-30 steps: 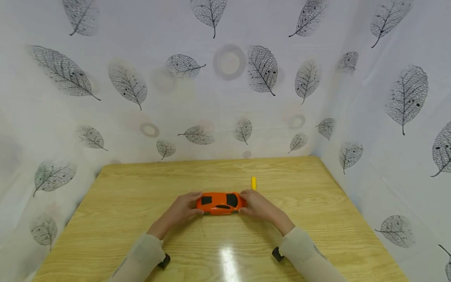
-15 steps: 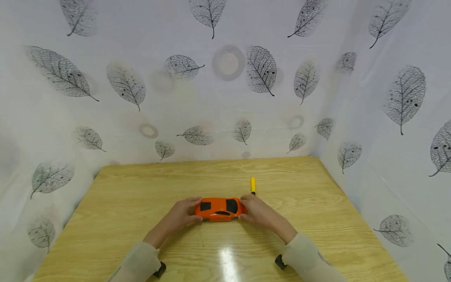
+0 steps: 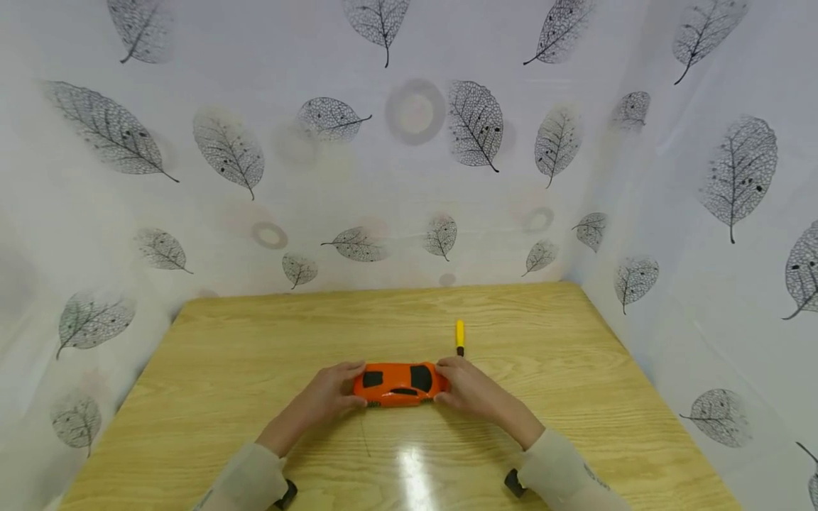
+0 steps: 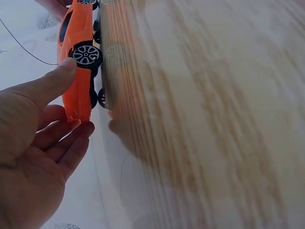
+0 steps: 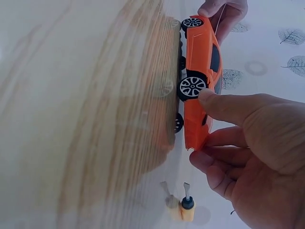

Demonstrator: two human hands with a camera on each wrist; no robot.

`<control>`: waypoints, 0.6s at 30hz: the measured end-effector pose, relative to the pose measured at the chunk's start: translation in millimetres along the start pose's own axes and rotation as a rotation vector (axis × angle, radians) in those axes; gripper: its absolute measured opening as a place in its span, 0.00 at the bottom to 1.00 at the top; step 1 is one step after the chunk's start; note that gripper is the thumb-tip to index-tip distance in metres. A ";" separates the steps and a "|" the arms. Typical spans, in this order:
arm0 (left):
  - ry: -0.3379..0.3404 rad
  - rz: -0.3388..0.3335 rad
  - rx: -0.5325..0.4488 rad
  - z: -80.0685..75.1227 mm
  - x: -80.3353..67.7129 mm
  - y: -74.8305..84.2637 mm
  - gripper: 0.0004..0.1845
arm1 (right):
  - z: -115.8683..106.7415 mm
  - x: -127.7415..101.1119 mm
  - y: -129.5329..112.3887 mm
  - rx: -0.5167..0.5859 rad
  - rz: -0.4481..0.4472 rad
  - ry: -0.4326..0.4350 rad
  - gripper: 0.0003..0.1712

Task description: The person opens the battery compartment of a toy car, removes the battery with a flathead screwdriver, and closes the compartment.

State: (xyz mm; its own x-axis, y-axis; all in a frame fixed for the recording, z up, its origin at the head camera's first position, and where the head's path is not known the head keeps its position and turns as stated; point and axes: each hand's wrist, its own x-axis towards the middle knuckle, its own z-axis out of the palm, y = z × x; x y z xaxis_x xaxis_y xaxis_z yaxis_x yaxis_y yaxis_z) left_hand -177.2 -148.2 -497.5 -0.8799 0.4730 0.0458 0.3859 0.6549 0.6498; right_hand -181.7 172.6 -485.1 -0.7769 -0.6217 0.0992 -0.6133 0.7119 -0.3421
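Observation:
An orange toy car with dark windows lies lengthwise from left to right, wheels down, close over the wooden table. My left hand grips its left end; in the left wrist view the thumb presses by a silver-spoked wheel and the fingers curl at the bumper. At the other end, my right hand holds the car between thumb and fingers, the thumb beside a wheel in the right wrist view. A screwdriver with a yellow handle and a flat metal tip lies just beyond the right hand.
The wood-grain table reflects a bright light near its front. A white curtain with leaf prints encloses the back and both sides. A thin dark thread shows below the car's left end.
Both hands have drawn the car toward the front of the table, nearer the person. More of the screwdriver now shows behind the right hand.

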 end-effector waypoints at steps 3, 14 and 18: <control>-0.008 0.003 0.019 0.4 -0.6 2.3 0.36 | -1.4 -2.5 -0.9 -0.003 0.006 -0.008 0.29; -0.013 0.045 0.089 0.5 -6.5 10.5 0.36 | -2.5 -11.7 -3.1 0.018 -0.009 0.009 0.30; -0.018 0.048 0.104 0.1 -8.6 12.7 0.36 | -1.0 -14.0 -4.0 0.021 -0.010 0.012 0.29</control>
State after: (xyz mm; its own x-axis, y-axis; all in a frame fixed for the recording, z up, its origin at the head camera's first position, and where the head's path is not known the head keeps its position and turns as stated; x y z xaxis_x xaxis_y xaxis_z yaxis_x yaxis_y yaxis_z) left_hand -164.7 -144.0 -489.7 -0.8546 0.5157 0.0606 0.4553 0.6882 0.5649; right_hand -168.4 178.8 -484.2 -0.7727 -0.6245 0.1137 -0.6179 0.6989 -0.3603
